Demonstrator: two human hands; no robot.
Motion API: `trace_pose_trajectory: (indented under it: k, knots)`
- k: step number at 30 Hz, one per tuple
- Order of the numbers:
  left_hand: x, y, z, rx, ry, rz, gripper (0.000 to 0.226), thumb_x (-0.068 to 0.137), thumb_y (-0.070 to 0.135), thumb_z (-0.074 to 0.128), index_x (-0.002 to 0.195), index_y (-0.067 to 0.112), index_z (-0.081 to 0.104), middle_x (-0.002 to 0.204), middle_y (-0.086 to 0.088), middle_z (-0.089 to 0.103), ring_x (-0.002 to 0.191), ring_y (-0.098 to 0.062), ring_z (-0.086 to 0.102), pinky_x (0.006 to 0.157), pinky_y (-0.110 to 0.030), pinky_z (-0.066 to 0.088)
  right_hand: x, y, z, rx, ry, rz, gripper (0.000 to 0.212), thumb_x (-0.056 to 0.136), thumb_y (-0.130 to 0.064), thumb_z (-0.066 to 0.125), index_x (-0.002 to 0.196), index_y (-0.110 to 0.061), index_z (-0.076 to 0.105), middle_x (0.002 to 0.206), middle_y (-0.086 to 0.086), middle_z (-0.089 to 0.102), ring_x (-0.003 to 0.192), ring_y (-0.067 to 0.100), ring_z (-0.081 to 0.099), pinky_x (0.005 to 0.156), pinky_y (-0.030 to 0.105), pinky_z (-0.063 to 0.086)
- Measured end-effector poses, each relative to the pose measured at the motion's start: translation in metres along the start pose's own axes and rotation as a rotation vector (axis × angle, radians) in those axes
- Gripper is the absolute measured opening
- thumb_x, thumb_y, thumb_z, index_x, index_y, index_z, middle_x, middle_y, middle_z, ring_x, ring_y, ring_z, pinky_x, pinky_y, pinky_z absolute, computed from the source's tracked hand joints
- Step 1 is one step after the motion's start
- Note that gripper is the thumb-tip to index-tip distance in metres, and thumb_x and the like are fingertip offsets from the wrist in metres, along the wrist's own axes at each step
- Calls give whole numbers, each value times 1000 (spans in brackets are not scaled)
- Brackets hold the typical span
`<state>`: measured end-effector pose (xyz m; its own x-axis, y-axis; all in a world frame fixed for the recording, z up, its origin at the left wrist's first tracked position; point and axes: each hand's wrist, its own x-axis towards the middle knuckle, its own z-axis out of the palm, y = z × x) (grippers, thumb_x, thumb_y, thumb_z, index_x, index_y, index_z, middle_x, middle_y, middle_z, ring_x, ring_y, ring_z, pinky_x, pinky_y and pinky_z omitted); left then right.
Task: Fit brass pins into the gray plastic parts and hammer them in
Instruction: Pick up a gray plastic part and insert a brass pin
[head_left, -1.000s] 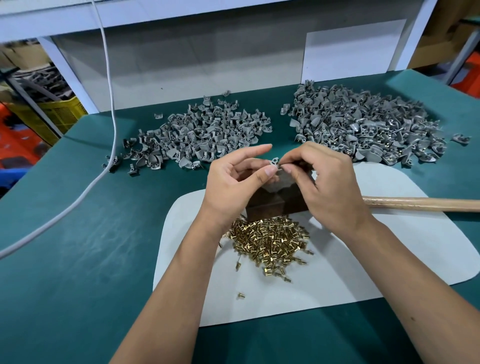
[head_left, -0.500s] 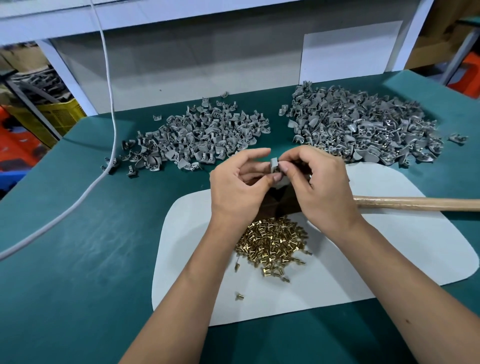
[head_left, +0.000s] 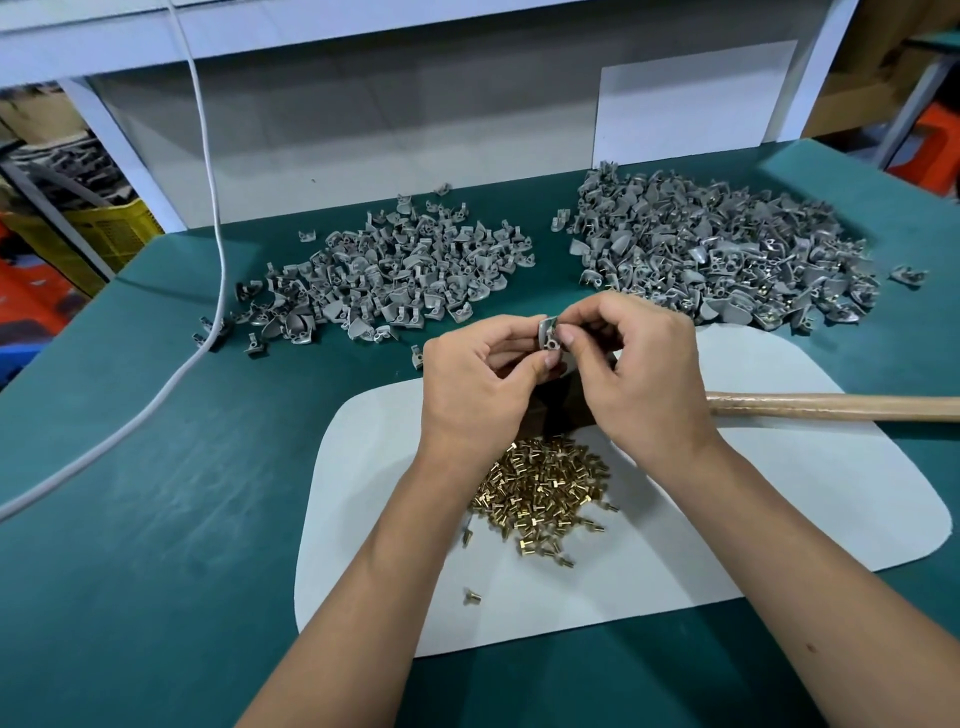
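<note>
A small, light, stiff gray part (head_left: 546, 336) is pinched at its edges between the left hand (head_left: 480, 382) and right hand (head_left: 641, 374).

You have a green desk (head_left: 156, 519) under you, with a white mat (head_left: 779, 493) lying flat on it at centre. A white cable (head_left: 208, 156) drops from 12 o'clock and trails across the desk toward 8 o'clock. A yellow crate (head_left: 98, 234) sits off the desk at 10 o'clock. At 1 o'clock a white sheet (head_left: 696, 98) stands against the grey back panel (head_left: 363, 130).
</note>
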<state>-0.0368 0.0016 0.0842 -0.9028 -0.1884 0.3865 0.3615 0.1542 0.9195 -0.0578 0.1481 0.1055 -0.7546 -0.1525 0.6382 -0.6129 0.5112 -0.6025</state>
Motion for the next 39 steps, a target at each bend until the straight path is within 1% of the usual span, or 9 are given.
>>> trace_pose_trajectory:
  k: [5, 10, 15, 18, 21, 27, 30, 35, 39]
  knots:
    - [-1, -1, 0, 59, 2, 21, 31, 82, -12, 75, 97, 15, 77, 87, 6, 79, 85, -10, 77, 80, -27, 62, -2, -3, 0, -12, -9, 24, 4, 90, -6, 71, 88, -6, 74, 83, 0, 71, 77, 14, 64, 75, 31, 54]
    - [-2, -6, 0, 116, 27, 93, 22, 82, -3, 76, 100, 9, 78, 90, 2, 79, 84, -11, 77, 80, -35, 64, -4, -6, 2, -11, 7, 21, 5, 90, -3, 70, 88, -5, 73, 83, 2, 72, 78, 15, 65, 75, 32, 54]
    - [0, -7, -1, 324, 19, 243, 13, 83, 7, 73, 96, 7, 78, 87, -1, 79, 82, -15, 76, 77, -43, 63, -4, -8, 2, -36, -2, 33, 5, 88, -1, 70, 87, -5, 74, 83, 3, 72, 77, 17, 65, 76, 33, 54]
    - [1, -7, -4, 442, 30, 332, 12, 85, 8, 70, 94, 4, 77, 85, -4, 77, 78, -21, 75, 72, -43, 61, -3, -10, 3, -51, 1, 35, 6, 88, 0, 69, 87, -5, 73, 84, 4, 72, 77, 18, 65, 77, 31, 53]
    - [1, -7, -5, 491, 20, 365, 11, 87, 9, 69, 94, 4, 76, 84, -4, 77, 78, -21, 75, 71, -43, 60, -3, -9, 3, -66, -4, 27, 6, 87, 1, 69, 87, -4, 74, 84, 5, 72, 77, 19, 65, 77, 31, 53]
    - [0, -10, -4, 300, 52, 207, 21, 81, 7, 78, 102, 11, 78, 90, 3, 79, 81, -9, 76, 79, -40, 64, -1, -4, 0, -37, -55, -19, 7, 90, -3, 70, 92, -6, 75, 87, 2, 72, 81, 15, 65, 78, 24, 51]
    - [-1, -11, -3, 189, 57, 105, 21, 82, 3, 80, 103, 7, 78, 89, 1, 79, 82, -14, 77, 77, -39, 65, 2, 1, -2, -20, -103, -52, 11, 92, -2, 67, 96, -7, 76, 90, 1, 72, 85, 12, 65, 81, 19, 49]
    - [-2, -6, -1, 39, 38, 25, 20, 83, -4, 80, 100, 6, 77, 85, -1, 78, 74, -17, 77, 69, -26, 63, 5, 11, -8, -2, -68, -132, 8, 90, -5, 72, 96, -8, 77, 91, -2, 73, 86, 9, 65, 81, 24, 52]
    - [-2, -4, -3, 36, 8, 27, 18, 84, -2, 80, 100, 7, 78, 84, -3, 78, 76, -18, 77, 72, -30, 64, 5, 15, -7, 3, -49, -206, 8, 88, -6, 77, 96, -8, 76, 89, -2, 70, 84, 9, 64, 77, 25, 53]
